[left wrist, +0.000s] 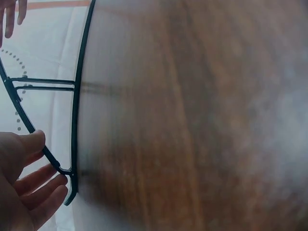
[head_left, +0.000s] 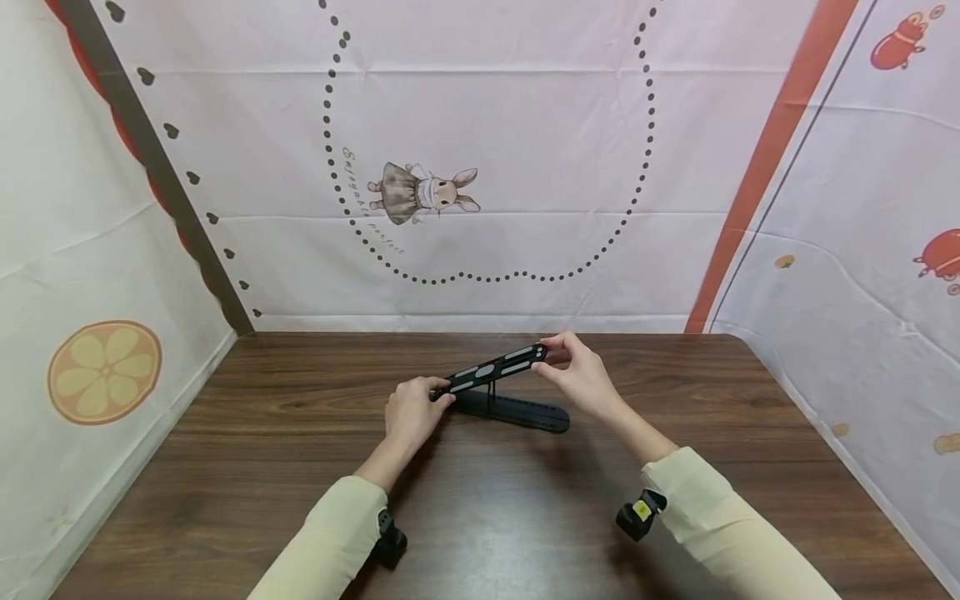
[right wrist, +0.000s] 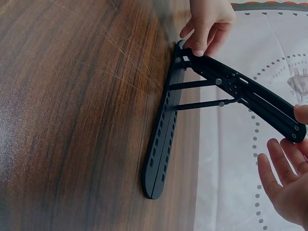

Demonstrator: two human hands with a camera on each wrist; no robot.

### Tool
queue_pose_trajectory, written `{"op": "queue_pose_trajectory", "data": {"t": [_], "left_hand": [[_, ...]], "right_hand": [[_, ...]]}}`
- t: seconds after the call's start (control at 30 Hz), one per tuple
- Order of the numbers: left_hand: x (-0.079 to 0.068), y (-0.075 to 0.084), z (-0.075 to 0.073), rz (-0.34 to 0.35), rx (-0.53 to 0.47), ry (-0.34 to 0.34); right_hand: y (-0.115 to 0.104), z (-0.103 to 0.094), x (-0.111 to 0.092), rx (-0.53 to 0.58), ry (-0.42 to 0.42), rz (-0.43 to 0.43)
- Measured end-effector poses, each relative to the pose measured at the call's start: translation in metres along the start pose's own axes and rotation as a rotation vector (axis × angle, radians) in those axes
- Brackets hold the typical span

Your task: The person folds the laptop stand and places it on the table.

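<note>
A black folding laptop stand [head_left: 486, 372] with grey pads is partly unfolded on the table, its upper arm tilted up to the right. The slotted base [right wrist: 161, 139] lies on the tabletop, and two thin struts [right wrist: 198, 84] link it to the raised arm. At the low hinge end, my left hand [head_left: 411, 412] pinches the stand between thumb and fingers. My right hand [head_left: 583, 377] holds the arm's raised end, the thumb on one side and fingers on the other. In the left wrist view, the left hand [left wrist: 21, 178] grips beside the hinge.
The brown wooden table [head_left: 480, 500] reaches back to a white patterned cloth [head_left: 525, 167], which also hangs at both sides. A small black camera [head_left: 641, 515] sits on the right wrist, and another black camera [head_left: 390, 540] on the left.
</note>
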State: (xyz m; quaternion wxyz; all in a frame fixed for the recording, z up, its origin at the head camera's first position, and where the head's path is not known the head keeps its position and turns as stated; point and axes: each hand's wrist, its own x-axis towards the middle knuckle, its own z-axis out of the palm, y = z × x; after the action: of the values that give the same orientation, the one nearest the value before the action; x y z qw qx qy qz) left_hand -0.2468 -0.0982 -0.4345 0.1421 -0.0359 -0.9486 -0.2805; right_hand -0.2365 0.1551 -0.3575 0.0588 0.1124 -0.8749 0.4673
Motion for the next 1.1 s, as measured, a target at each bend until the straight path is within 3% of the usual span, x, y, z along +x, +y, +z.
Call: {"op": "queue_pose_trajectory", "data": {"t": [0.43, 0.83, 1.1], "left_hand": [[0.005, -0.004, 0.001, 0.015, 0.021, 0.006], [0.011, -0.005, -0.002, -0.046, 0.003, -0.018], [0.015, -0.007, -0.001, -0.048, 0.002, -0.029]], "right_hand": [[0.0, 0.007, -0.001, 0.015, 0.048, -0.008], [-0.003, 0.014, -0.003, 0.01, 0.088, 0.001], [-0.009, 0.019, -0.005, 0.017, 0.112, 0.021]]}}
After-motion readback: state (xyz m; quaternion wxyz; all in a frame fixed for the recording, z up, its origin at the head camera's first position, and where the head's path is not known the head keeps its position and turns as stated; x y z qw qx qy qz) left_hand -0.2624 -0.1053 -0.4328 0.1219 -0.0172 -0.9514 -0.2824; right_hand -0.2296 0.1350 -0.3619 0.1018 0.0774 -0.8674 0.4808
